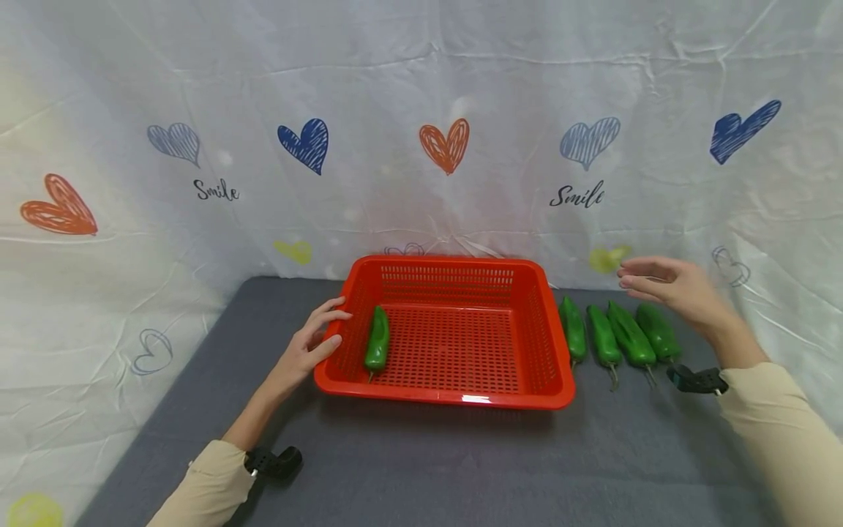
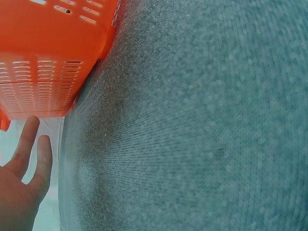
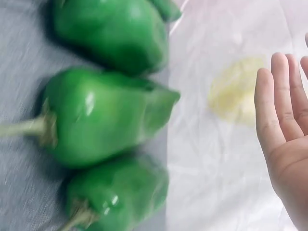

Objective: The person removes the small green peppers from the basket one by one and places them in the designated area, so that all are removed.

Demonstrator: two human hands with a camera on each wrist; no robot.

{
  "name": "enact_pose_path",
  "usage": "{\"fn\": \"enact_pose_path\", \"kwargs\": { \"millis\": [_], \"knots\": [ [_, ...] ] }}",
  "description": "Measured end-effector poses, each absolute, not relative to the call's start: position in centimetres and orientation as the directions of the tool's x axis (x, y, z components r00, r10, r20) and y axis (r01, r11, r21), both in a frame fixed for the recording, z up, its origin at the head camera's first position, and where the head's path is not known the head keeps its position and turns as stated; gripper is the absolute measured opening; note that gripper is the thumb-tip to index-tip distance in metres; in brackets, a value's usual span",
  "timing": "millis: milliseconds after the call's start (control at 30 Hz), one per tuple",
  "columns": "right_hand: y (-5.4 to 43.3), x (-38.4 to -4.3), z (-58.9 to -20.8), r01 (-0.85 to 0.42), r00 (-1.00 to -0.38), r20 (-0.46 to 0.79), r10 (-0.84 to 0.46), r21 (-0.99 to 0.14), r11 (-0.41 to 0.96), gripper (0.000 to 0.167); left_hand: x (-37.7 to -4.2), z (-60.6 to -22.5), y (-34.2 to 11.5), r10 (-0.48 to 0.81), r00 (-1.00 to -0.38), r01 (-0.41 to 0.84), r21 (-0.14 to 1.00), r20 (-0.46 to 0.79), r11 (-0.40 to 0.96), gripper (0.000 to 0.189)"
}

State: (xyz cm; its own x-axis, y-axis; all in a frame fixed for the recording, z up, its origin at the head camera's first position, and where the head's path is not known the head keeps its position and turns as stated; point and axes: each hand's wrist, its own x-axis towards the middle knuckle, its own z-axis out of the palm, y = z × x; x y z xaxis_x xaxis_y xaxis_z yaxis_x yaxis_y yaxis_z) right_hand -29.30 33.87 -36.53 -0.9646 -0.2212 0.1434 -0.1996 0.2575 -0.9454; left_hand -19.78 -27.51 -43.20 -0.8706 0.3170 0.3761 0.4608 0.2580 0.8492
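A red plastic basket (image 1: pixel 448 399) with slotted walls stands on the grey cloth. One green pepper (image 1: pixel 377 340) lies inside it along the left wall, stem toward me. My left hand (image 1: pixel 309 344) is at the basket's left rim, fingers spread and fairly straight; the left wrist view shows two extended fingers (image 2: pixel 44 149) beside the basket. To the right of the basket, several green peppers (image 1: pixel 628 337) lie side by side, stems toward me. Above them hovers my right hand (image 1: pixel 681 293), holding nothing. In the right wrist view its fingers (image 3: pixel 281 96) look straight, apart from the peppers (image 3: pixel 106 115).
Dark grey cloth (image 1: pixel 421 468) covers the table. Behind it and along the sides hangs a white sheet (image 1: pixel 395 73) printed with hearts and words. Each wrist wears a black strapped device (image 1: pixel 273 462).
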Motion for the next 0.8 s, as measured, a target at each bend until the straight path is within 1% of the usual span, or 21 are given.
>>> {"fn": "enact_pose_path", "kwargs": {
  "millis": [100,300,467,800],
  "knots": [
    [32.7,-29.6,-36.1,-0.207,-0.961,0.15,-0.231,-0.946,0.25,0.041,-19.8,-43.2,-27.5,0.317,-0.872,0.458,0.852,0.374,0.254,0.038],
    [30.2,-30.3,-35.3,-0.232,-0.954,0.149,-0.261,-0.918,0.323,0.048,-19.8,-43.2,-27.6,0.322,-0.865,0.47,0.845,0.384,0.257,0.037],
    [27.8,-31.0,-34.3,-0.258,-0.94,0.154,-0.303,-0.904,0.34,0.049,-19.9,-43.2,-27.6,0.322,-0.863,0.474,0.843,0.388,0.254,0.037],
    [23.2,-32.1,-32.8,-0.305,-0.912,0.189,-0.364,-0.906,0.294,0.045,-19.8,-43.3,-27.7,0.33,-0.869,0.455,0.857,0.369,0.241,0.038]
  ]
}}
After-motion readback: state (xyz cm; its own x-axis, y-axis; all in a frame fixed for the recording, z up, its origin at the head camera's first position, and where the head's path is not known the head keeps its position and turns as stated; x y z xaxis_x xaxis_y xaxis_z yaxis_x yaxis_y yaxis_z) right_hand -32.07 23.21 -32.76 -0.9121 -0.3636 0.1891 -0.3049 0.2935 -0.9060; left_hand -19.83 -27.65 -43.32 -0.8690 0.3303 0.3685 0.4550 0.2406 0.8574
